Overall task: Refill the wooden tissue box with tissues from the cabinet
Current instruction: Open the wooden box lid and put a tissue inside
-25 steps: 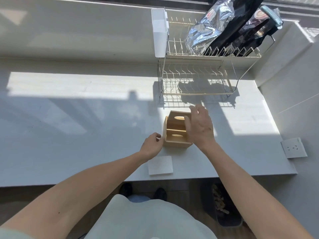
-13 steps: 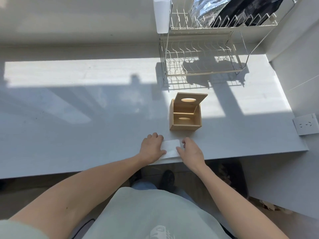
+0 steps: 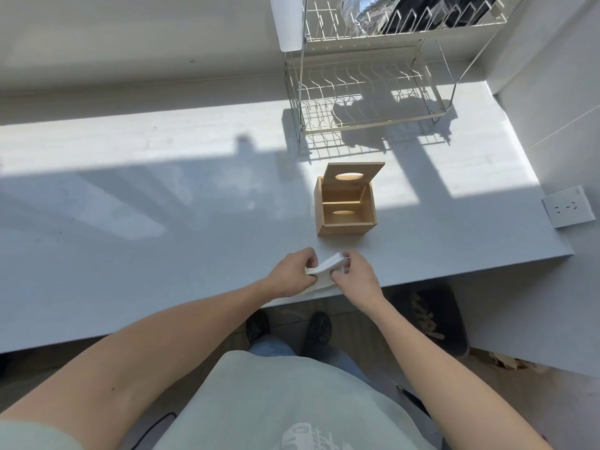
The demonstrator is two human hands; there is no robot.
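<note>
The wooden tissue box [image 3: 344,228] stands on the white counter [image 3: 162,222], its hinged lid [image 3: 352,175] with an oval slot tipped up and back, and the inside looks bare. Nearer the counter's front edge, a white stack of tissues [image 3: 326,266] is lifted and bent between both hands. My left hand [image 3: 293,272] pinches its left end and my right hand [image 3: 355,277] pinches its right end. Part of the stack hangs down behind my fingers.
A white two-tier wire dish rack [image 3: 367,89] stands behind the box, with foil and dark bags on its top tier. A wall socket [image 3: 569,207] sits at the right. A dark bin [image 3: 431,319] stands on the floor below the counter's edge.
My hands left the wooden box, which now stands with its lid up, and came back to the tissue stack. They have lifted it off the counter and bent it.
</note>
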